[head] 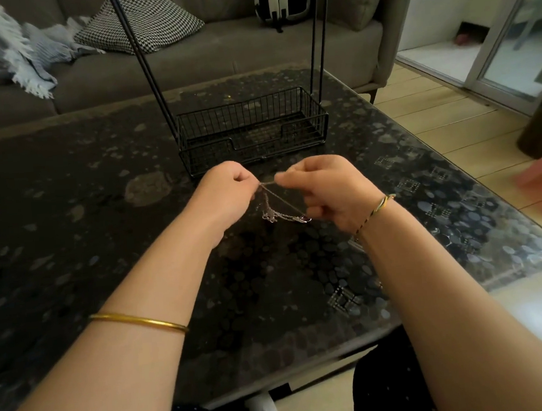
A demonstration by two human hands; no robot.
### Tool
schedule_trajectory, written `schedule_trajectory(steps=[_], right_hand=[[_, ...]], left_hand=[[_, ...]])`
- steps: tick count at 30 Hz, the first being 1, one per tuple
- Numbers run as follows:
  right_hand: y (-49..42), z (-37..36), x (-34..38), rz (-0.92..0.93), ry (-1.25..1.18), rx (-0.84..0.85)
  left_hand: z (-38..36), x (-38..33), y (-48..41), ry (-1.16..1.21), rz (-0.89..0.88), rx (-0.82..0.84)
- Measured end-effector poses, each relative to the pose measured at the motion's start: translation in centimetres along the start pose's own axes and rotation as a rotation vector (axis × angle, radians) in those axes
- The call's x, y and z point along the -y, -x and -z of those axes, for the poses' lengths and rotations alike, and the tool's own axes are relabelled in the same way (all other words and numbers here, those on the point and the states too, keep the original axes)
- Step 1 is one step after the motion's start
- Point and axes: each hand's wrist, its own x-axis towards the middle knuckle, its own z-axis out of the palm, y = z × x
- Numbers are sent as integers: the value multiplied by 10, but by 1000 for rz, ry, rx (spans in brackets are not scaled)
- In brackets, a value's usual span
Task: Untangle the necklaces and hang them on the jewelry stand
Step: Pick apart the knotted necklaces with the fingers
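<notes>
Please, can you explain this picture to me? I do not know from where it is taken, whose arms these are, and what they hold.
One camera, worn on the person's head, looks forward and down, so the view is that person's own. The left hand and the right hand each pinch thin tangled necklaces, stretched between them over a dark patterned table. Behind stands a black wire jewelry stand: a basket base with tall rods. No robot is present.
</notes>
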Motion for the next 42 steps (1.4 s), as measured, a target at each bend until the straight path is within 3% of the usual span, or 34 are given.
schedule_trajectory(steps=[4, 9, 14, 20, 24, 30, 42], right_hand=[[-4, 0, -5, 116, 415, -98], [-7, -2, -8, 189, 511, -251], [-2, -7, -2, 59, 226, -91], [2, -9, 0, 29, 186, 68], [3, -8, 0, 134, 252, 32], [-1, -4, -1, 91, 201, -30], [-6, -7, -3, 157, 173, -150]], left_hand=[[0, -2, 0, 63, 46, -27], [-1, -5, 1, 123, 91, -35], [-3, -6, 1, 160, 64, -84], [-1, -3, 0, 155, 42, -121], [-3, -3, 0, 140, 1, -126], [-3, -5, 2, 160, 1, -119], [-2, -3, 3, 126, -12, 56]])
